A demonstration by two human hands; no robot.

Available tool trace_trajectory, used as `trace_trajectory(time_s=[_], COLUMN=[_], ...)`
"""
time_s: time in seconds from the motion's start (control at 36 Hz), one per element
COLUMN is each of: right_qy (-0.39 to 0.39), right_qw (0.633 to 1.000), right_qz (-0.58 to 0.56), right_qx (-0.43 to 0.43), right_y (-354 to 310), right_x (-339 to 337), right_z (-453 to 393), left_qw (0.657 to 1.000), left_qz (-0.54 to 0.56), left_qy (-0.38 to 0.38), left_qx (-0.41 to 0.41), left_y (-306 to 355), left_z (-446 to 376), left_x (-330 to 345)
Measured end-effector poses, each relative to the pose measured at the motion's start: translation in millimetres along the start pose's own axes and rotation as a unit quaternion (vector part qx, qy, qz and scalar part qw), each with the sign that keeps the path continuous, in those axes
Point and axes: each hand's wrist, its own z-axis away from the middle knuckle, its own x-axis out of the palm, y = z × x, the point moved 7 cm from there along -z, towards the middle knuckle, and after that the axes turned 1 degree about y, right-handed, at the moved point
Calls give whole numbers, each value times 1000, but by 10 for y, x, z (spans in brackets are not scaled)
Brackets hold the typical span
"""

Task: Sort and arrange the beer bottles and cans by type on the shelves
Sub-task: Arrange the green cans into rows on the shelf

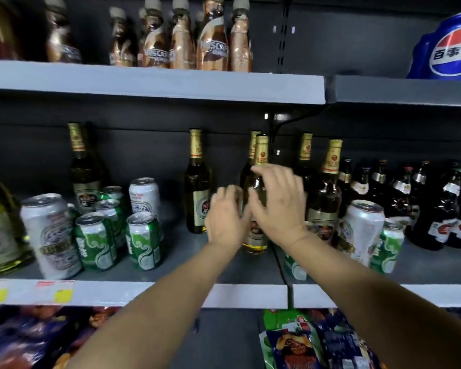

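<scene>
both hands (blurred), one beer bottle

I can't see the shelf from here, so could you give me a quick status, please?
Left hand and right hand open, either side of gold-necked beer bottle. Bottle upright on middle shelf. Green cans left, apart.

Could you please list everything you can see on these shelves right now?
Coffee bottles: about seven, copper-brown, top shelf.
Cola pack: one, blue, top right.
Gold-necked beer bottles: about seven, brown or clear, middle shelf.
Dark bottles: several, middle shelf right.
Green cans: several, left cluster and right.
White cans: three, middle shelf.
Snack bags: several, below.
Left hand, right hand: around the front clear bottle; grip blurred.
</scene>
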Motion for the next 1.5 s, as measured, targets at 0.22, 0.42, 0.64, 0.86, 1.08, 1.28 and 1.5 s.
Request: trace_trajectory(time_s=[0.22, 0.42, 0.64, 0.86, 1.08, 1.28, 1.5], right_qy=[-270, -332, -348, -353, -314, -297, -88], right_qw=[937, 851, 806, 800, 836, 836, 940], right_qz=[-65, -108, -148, -151, -68, -59, 9], right_qx=[214, 393, 456, 461, 445, 457, 328], right_y=[-186, 116, 216, 276, 349, 407, 49], right_x=[1320, 2064, 2510, 2692, 2609, 2652, 2099], right_z=[286, 498, 541, 570, 540, 534, 365], left_qw=[983, 966, 907, 910, 892, 905, 955], left_qz=[43, 76, 133, 161, 211, 207, 86], left_qy=[45, -140, -311, -312, -354, -343, -256], left_qx=[-174, -204, -252, -220, -183, -144, -121], left_y=[-930, -1325, -1557, -1529, -1503, -1468, -1497], left_z=[-759, -1181, -1409, -1541, -1602, -1623, -1670], left_x=[-711, -403, 233, 258, 357, 386, 368])
